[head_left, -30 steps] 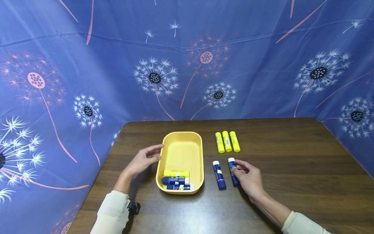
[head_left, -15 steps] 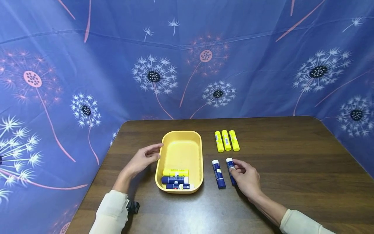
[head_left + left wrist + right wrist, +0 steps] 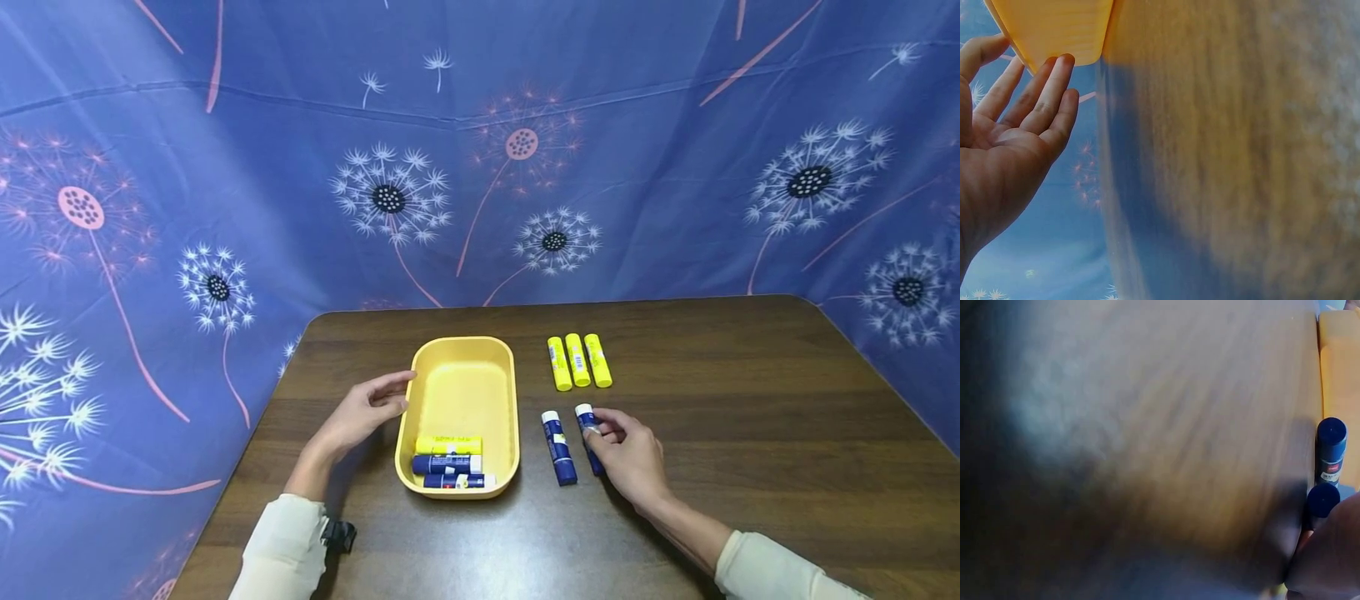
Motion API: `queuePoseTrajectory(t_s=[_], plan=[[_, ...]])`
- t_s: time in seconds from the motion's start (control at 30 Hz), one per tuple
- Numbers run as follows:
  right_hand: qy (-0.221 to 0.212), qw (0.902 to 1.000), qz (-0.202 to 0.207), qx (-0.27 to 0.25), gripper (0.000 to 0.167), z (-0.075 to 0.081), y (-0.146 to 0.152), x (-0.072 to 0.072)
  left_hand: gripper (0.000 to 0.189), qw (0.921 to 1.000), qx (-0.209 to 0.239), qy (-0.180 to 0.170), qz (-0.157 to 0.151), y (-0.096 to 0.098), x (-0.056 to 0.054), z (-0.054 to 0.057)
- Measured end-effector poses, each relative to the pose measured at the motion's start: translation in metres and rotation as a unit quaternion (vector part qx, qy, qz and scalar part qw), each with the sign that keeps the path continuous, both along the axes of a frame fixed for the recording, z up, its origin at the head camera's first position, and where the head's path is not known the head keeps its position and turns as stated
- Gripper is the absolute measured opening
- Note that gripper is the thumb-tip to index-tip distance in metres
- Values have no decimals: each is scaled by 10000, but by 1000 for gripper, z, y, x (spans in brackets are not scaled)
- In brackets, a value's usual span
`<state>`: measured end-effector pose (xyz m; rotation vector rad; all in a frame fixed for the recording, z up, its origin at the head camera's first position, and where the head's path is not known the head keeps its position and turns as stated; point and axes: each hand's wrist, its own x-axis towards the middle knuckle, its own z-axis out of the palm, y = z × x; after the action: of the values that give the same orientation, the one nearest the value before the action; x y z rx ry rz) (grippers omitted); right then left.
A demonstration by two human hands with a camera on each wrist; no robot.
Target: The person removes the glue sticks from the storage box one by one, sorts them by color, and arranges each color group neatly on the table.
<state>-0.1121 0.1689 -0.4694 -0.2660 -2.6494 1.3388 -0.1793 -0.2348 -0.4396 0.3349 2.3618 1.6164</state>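
Note:
My right hand (image 3: 633,458) pinches a blue glue stick (image 3: 585,419) with a white end, its lower part partly hidden behind the thumb. Just left of it lies another blue glue stick (image 3: 559,450), parallel and a little apart. At the left wall of a yellow tray (image 3: 516,417) is my left hand (image 3: 360,417). Its fingers are extended in the left wrist view, fingertips (image 3: 1066,60) right at the tray's wall. Inside the tray's near end lie a yellow glue stick (image 3: 450,445) and two blue glue sticks (image 3: 438,465), all crosswise.
Three yellow glue sticks (image 3: 577,362) lie side by side behind the blue pair. The brown wooden table (image 3: 750,417) ends at a blue dandelion-print cloth (image 3: 660,233) hanging behind it. A black strap piece (image 3: 341,536) sits at my left sleeve.
My right hand has slid the blue glue stick slightly left, narrowing the gap to the other blue one. My left hand stays at the tray; the head view has shifted a little.

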Motion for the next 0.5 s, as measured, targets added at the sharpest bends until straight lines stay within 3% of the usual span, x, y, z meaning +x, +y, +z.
queuePoseTrajectory(t_s=[0.5], plan=[[-135,9999,37,75,34,5,0,0,53,10000,53,-29,-20,-1,-1,1]])
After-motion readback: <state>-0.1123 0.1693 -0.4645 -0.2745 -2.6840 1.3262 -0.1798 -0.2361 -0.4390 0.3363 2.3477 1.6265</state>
